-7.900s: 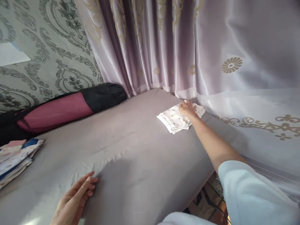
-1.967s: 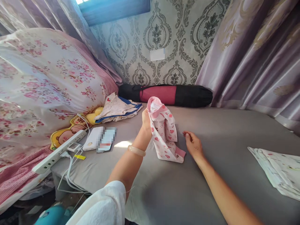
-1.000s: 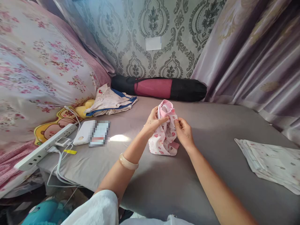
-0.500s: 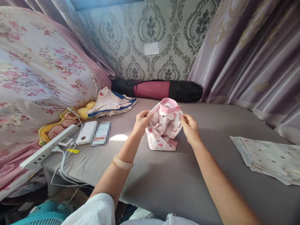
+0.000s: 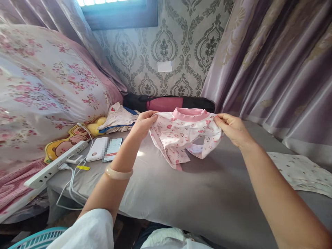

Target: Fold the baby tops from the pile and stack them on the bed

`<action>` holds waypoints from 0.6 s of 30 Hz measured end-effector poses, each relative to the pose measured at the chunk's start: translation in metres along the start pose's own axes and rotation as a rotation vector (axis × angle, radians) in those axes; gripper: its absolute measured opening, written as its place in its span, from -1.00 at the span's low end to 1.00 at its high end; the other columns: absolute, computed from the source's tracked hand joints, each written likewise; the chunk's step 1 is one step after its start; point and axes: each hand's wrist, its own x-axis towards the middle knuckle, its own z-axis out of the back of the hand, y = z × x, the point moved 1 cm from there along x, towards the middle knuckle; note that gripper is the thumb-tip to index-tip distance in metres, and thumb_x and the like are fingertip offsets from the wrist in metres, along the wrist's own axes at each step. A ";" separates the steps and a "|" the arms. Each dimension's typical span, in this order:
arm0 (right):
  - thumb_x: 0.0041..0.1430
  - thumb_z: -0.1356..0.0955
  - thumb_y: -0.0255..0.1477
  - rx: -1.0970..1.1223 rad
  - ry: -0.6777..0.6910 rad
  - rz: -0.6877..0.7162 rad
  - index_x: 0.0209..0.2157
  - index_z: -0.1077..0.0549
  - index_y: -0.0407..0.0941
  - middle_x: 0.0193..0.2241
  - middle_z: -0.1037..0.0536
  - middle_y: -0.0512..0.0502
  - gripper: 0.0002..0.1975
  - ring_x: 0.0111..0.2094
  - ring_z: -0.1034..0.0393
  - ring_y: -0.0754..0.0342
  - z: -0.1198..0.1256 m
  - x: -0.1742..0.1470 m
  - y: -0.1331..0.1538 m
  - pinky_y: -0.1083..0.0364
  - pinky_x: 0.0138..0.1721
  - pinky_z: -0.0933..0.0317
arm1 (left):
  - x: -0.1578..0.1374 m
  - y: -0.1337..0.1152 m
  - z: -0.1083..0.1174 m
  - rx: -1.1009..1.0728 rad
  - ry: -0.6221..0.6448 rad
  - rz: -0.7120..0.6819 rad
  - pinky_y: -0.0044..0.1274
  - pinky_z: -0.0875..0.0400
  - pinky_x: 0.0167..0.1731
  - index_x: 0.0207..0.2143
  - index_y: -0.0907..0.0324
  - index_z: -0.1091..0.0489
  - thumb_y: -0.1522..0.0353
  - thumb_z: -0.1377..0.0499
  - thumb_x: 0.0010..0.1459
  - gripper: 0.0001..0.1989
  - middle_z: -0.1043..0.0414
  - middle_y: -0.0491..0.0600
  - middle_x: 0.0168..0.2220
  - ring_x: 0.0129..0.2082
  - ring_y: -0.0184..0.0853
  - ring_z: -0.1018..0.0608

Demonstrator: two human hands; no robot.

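A small white shirt (image 5: 178,133) with a pink neckband and a pink and red print is stretched between my hands above the grey bed sheet (image 5: 207,197). My left hand (image 5: 145,123) pinches its left shoulder, thumb on top. At the opposite shoulder, my right hand (image 5: 230,127) grips the cloth between thumb and fingers. The neckband faces up and away from me, and the lower part hangs in loose folds with a gap near the right sleeve. A pale bangle (image 5: 118,173) circles my left forearm.
Folded clothes (image 5: 119,117) lie at the back left, beside a yellow cushion (image 5: 63,143). A power strip (image 5: 57,164) with cables, a white power bank (image 5: 97,148) and a phone (image 5: 114,148) sit at left. Folded printed cloth (image 5: 301,171) lies right; a black and pink roll bag (image 5: 166,102) stands behind.
My hands have moved apart and slightly up, spreading the bunched shirt wide between them. The view has tilted up, showing more of the window.
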 end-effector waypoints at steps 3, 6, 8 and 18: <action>-0.06 -0.50 -0.04 -0.049 0.084 -0.033 -0.29 -0.56 -0.05 -0.37 -0.62 -0.06 -0.59 -0.37 -0.47 0.06 0.019 -0.003 0.036 0.08 -0.36 -0.37 | -0.001 -0.028 0.003 0.151 0.079 -0.103 -0.59 -0.33 -0.51 -0.39 0.22 -0.54 0.21 -0.36 -0.12 -0.72 -0.47 -0.08 -0.50 -0.53 -0.42 -0.43; -0.09 -0.53 -0.07 -0.119 0.168 -0.040 -0.28 -0.58 -0.08 -0.33 -0.63 -0.09 -0.57 -0.38 -0.44 0.10 0.036 -0.007 0.075 0.11 -0.36 -0.37 | -0.003 -0.064 0.005 0.320 0.139 -0.208 -0.58 -0.33 -0.51 -0.36 0.22 -0.55 0.20 -0.34 -0.05 -0.73 -0.47 -0.07 -0.49 -0.52 -0.42 -0.43; -0.13 -0.55 -0.07 -0.149 0.144 -0.036 -0.26 -0.59 -0.07 -0.36 -0.63 -0.08 -0.55 -0.40 -0.43 0.11 0.045 -0.009 0.097 0.12 -0.39 -0.36 | -0.002 -0.085 0.007 0.395 0.141 -0.306 -0.58 -0.34 -0.50 -0.32 0.22 -0.56 0.20 -0.31 0.00 -0.73 -0.48 -0.06 -0.47 -0.50 -0.41 -0.44; -0.07 -0.49 -0.02 -0.385 0.022 0.119 -0.33 -0.61 -0.12 -0.43 -0.58 -0.08 -0.55 -0.48 -0.33 0.15 0.055 0.006 0.093 0.12 -0.48 -0.19 | 0.020 -0.085 0.000 0.763 0.010 -0.627 -0.50 -0.36 -0.26 -0.33 0.19 -0.57 0.27 -0.24 0.08 -0.81 -0.49 -0.05 -0.39 -0.29 -0.31 -0.47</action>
